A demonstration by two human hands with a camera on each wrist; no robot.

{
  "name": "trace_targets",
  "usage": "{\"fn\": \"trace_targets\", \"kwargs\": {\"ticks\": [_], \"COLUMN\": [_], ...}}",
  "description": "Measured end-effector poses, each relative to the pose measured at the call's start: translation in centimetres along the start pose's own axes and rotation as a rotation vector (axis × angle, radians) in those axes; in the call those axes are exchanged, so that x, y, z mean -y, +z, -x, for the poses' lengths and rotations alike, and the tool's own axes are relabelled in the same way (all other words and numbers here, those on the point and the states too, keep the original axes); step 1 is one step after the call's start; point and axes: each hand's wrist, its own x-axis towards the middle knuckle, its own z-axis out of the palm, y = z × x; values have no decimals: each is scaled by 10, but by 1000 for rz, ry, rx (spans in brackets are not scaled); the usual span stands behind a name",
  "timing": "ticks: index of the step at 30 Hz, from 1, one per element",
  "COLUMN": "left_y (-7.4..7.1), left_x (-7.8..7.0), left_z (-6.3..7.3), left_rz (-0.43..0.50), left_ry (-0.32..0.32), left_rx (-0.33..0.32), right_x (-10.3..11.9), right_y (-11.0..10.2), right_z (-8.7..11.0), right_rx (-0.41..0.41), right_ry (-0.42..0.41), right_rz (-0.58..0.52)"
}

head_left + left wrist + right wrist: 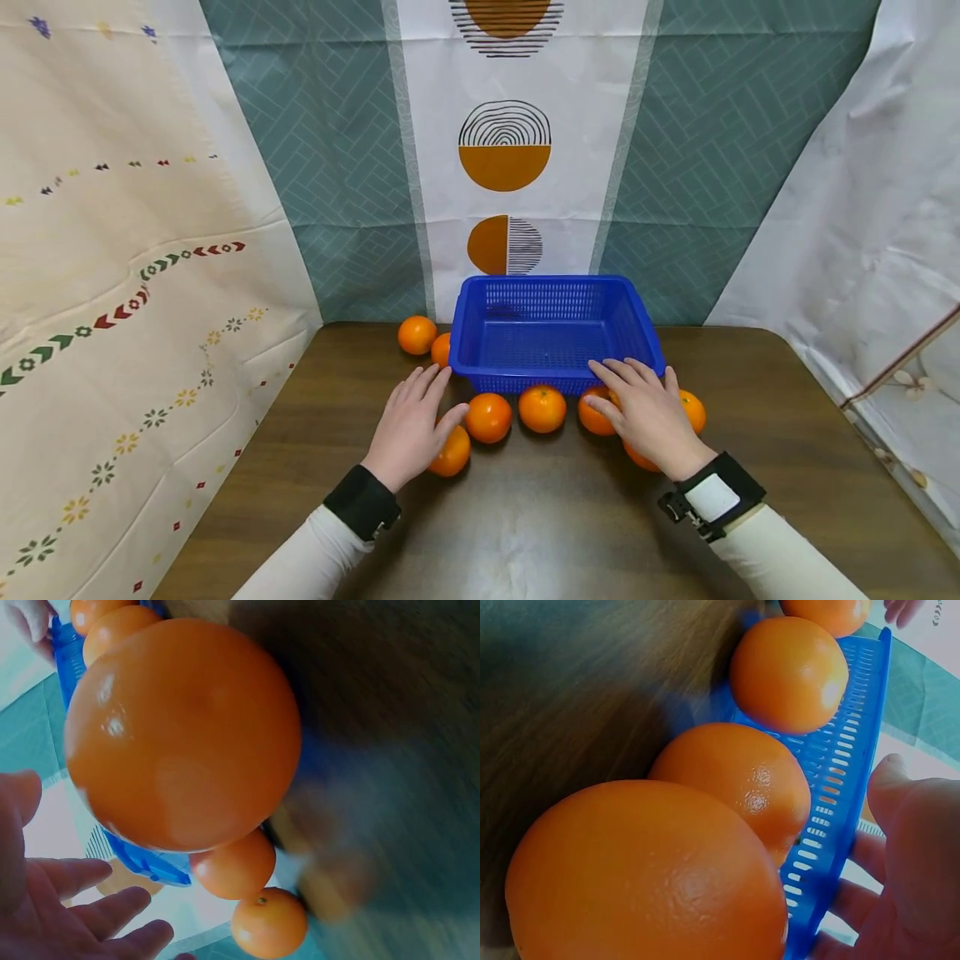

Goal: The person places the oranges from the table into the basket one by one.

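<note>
A blue plastic basket (543, 343) stands at the back of the table, its mesh floor showing. My left hand (408, 429), palm down with fingers spread, hovers left of the basket's front corner. An orange (452, 454) lies partly under that hand; in the left wrist view a large orange (184, 735) sits beside the thumb and fingers, apart from them. My right hand (651, 414) reaches over the basket's front right, fingers extended, with an orange (596, 412) below its thumb. In the right wrist view, oranges (731, 787) line the basket wall. Neither hand grips anything.
Two more oranges, one far left (417, 335) and one against the basket's left side (441, 350), lie on the brown wooden table (525, 517). Others sit along the basket's front, including a middle orange (542, 408). A patterned curtain (345, 167) hangs behind.
</note>
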Motion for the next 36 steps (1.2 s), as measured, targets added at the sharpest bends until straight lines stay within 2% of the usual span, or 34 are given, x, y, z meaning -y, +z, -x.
{"fn": "trace_targets", "kwargs": {"ticks": [7, 20, 25, 30, 36], "left_y": [-1, 2, 5, 6, 1], "left_x": [6, 8, 9, 11, 16], "left_z": [-9, -10, -11, -16, -22], "left_rz": [141, 170, 195, 244, 261], "left_ry": [-51, -85, -121, -143, -157], "left_rx": [3, 10, 10, 2, -14], "right_x": [5, 19, 19, 17, 16], "right_y": [3, 14, 16, 17, 14], "right_z": [2, 10, 10, 8, -1], "right_rx": [-25, -68, -79, -116, -157], "right_ry": [-15, -37, -39, -44, -52], "right_rz": [13, 45, 42, 18, -46]}}
